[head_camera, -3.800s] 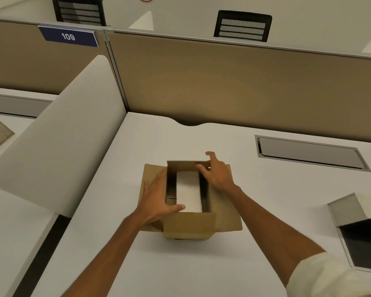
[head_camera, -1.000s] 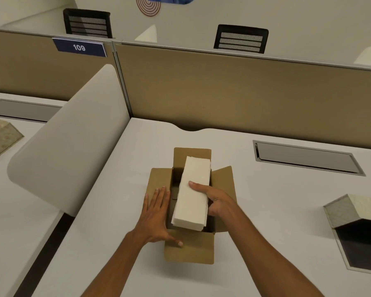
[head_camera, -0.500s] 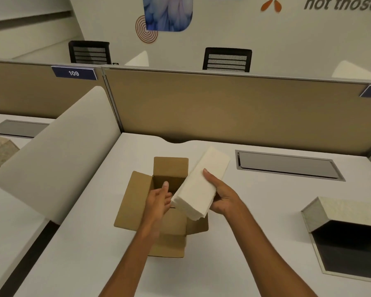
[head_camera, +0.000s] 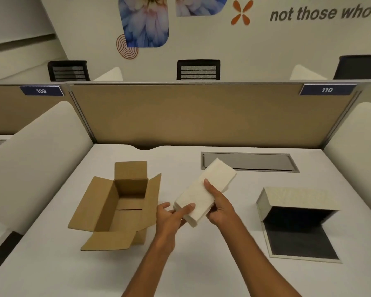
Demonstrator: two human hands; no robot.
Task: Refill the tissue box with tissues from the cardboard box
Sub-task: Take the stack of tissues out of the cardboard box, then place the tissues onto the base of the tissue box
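Observation:
A white stack of tissues (head_camera: 210,185) hangs in the air above the desk, between the two boxes. My right hand (head_camera: 217,205) grips its right side, thumb on top. My left hand (head_camera: 171,215) pinches its near end with thumb and fingers. The brown cardboard box (head_camera: 107,211) stands at the left with its flaps spread, and its inside looks bare. The tissue box (head_camera: 296,200) lies open at the right, a pale textured shell with a dark lining and its flat panel folded down toward me.
A white desk (head_camera: 180,269) carries everything. A grey cable hatch (head_camera: 248,161) is set into it behind the tissues. A tan partition (head_camera: 201,116) closes the back, and white curved dividers (head_camera: 34,151) stand at both sides.
The tissue stack has come out of the cardboard box and moved right, toward the tissue box. My left hand left the cardboard box and took the stack's near end. The view tilted up.

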